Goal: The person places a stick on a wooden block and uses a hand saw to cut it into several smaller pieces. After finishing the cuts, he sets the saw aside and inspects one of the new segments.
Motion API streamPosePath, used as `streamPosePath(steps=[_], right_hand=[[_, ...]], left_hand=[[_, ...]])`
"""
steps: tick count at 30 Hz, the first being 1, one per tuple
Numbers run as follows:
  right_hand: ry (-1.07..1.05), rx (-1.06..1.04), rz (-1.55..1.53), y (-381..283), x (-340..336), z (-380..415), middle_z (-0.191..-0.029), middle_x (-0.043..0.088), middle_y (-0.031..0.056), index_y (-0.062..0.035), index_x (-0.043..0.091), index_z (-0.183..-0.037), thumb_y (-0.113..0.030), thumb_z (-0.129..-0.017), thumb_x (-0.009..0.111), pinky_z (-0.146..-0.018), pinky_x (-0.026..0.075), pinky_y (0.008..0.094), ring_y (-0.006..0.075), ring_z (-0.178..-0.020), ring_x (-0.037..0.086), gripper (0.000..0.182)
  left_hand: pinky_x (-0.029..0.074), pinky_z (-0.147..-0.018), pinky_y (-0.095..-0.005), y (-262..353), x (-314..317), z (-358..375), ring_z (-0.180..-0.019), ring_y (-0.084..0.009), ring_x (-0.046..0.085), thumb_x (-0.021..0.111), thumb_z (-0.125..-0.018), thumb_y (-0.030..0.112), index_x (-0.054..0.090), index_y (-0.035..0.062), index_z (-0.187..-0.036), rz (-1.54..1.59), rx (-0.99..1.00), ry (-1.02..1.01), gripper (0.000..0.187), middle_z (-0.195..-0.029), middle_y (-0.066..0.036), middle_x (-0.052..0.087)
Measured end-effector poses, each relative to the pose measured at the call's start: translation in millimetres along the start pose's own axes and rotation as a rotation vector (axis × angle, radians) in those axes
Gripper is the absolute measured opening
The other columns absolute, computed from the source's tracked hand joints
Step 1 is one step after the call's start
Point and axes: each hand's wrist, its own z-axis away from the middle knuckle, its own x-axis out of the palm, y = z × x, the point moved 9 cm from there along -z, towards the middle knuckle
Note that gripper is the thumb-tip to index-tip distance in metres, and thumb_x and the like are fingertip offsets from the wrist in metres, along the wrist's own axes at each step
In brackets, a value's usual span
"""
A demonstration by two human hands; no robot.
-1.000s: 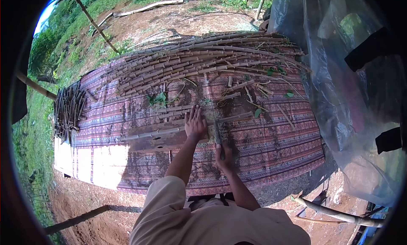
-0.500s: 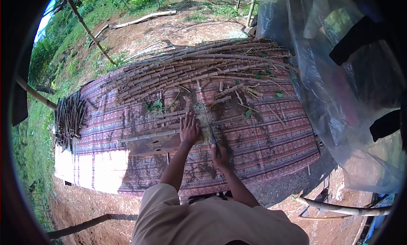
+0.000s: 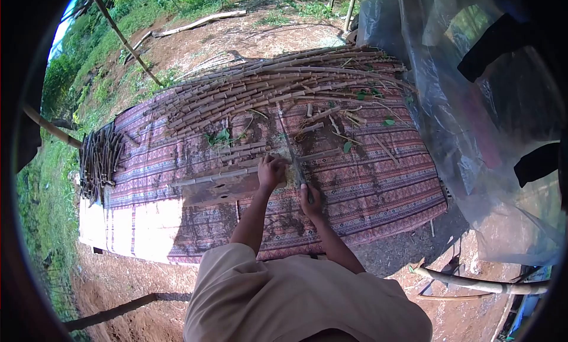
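Observation:
My left hand (image 3: 271,172) is curled down on a long brown stalk (image 3: 219,176) that lies across a dark wooden board (image 3: 222,191) on the patterned cloth (image 3: 378,182). My right hand (image 3: 310,201) grips the handle of a long knife (image 3: 291,150). Its blade points away from me and crosses the stalk just right of my left hand. Short cut pieces (image 3: 242,150) lie just beyond the board.
A big heap of long stalks (image 3: 266,91) covers the far half of the cloth. A bundle of dark cut sticks (image 3: 97,159) sits at the left end. Clear plastic sheeting (image 3: 473,117) hangs to the right. Bare earth and poles surround the bench.
My left hand has gone from flat with spread fingers to curled on the stalk. The knife blade has tilted further away from me, over the stalk.

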Motion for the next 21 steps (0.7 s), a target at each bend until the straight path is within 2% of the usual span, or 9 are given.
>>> streamPosePath(steps=[3,6,10,11,14,17,20,21], right_hand=[[-0.021,-0.053,-0.007,-8,-1,0,-0.061,0.052,0.0074,-0.0019,0.056,-0.084,-0.026,-0.101,0.048,-0.053,0.04,0.035,0.0181,-0.055,0.053,0.031],[0.017,-0.073,0.074,-9,-1,5,-0.063,0.053,0.0054,-0.0022,0.057,-0.083,-0.029,-0.101,0.05,-0.055,0.04,0.0344,0.0155,-0.058,0.053,0.033],[-0.017,-0.093,0.073,-8,2,11,-0.062,0.053,0.0074,-0.0018,0.055,-0.079,-0.028,-0.102,0.047,-0.054,0.039,0.0362,0.0184,-0.056,0.053,0.035],[-0.016,-0.09,0.065,-6,3,10,-0.061,0.052,0.0076,-0.0017,0.054,-0.078,-0.028,-0.102,0.047,-0.054,0.039,0.0364,0.0188,-0.055,0.053,0.036],[-0.014,-0.052,0.061,-4,4,3,-0.06,0.051,0.0072,-0.0014,0.054,-0.078,-0.029,-0.101,0.047,-0.053,0.038,0.0367,0.0191,-0.054,0.052,0.037],[-0.017,-0.046,0.058,-7,-2,-2,-0.059,0.051,0.0064,-0.0017,0.054,-0.078,-0.03,-0.101,0.048,-0.053,0.038,0.0364,0.0185,-0.054,0.052,0.037],[-0.051,-0.025,0.049,1,-3,-4,-0.06,0.052,0.0082,-0.0022,0.056,-0.082,-0.028,-0.101,0.048,-0.054,0.04,0.0362,0.0203,-0.054,0.054,0.033],[-0.067,-0.01,0.047,8,-2,-2,-0.061,0.052,0.0092,-0.0023,0.058,-0.084,-0.027,-0.101,0.048,-0.054,0.041,0.0361,0.0214,-0.055,0.055,0.031]], left_hand=[[0.045,-0.082,-0.0431,-5,6,1,-0.091,-0.0301,0.053,0.074,-0.077,0.031,0.074,0.0201,-0.093,-0.061,-0.057,0.014,0.019,-0.089,-0.008,0.056],[0.044,-0.081,-0.0441,0,3,3,-0.092,-0.0303,0.053,0.074,-0.077,0.033,0.073,0.0195,-0.092,-0.094,-0.037,0.0,0.02,-0.089,-0.008,0.055],[0.045,-0.082,-0.0439,4,-1,4,-0.094,-0.0308,0.052,0.075,-0.077,0.033,0.073,0.0193,-0.092,-0.106,-0.009,-0.003,0.021,-0.09,-0.009,0.055],[0.044,-0.084,-0.0434,6,-1,5,-0.095,-0.0303,0.053,0.074,-0.078,0.033,0.073,0.0188,-0.088,-0.107,0.002,0.0,0.018,-0.092,-0.008,0.056],[0.043,-0.087,-0.0435,25,-2,6,-0.096,-0.0303,0.053,0.071,-0.082,0.034,0.07,0.0186,-0.089,-0.38,0.225,0.082,0.017,-0.094,-0.008,0.056],[0.043,-0.09,-0.0436,20,8,0,-0.098,-0.03,0.052,0.067,-0.085,0.035,0.066,0.0183,-0.094,-0.342,0.375,-0.013,0.018,-0.096,-0.007,0.055],[0.043,-0.089,-0.0434,9,14,-3,-0.1,-0.0298,0.052,0.066,-0.086,0.036,0.063,0.0174,-0.099,-0.315,0.322,-0.173,0.023,-0.098,-0.007,0.054],[0.043,-0.089,-0.0431,9,12,-4,-0.1,-0.0294,0.052,0.066,-0.086,0.038,0.062,0.0153,-0.099,-0.366,0.31,-0.145,0.027,-0.101,-0.008,0.054]])
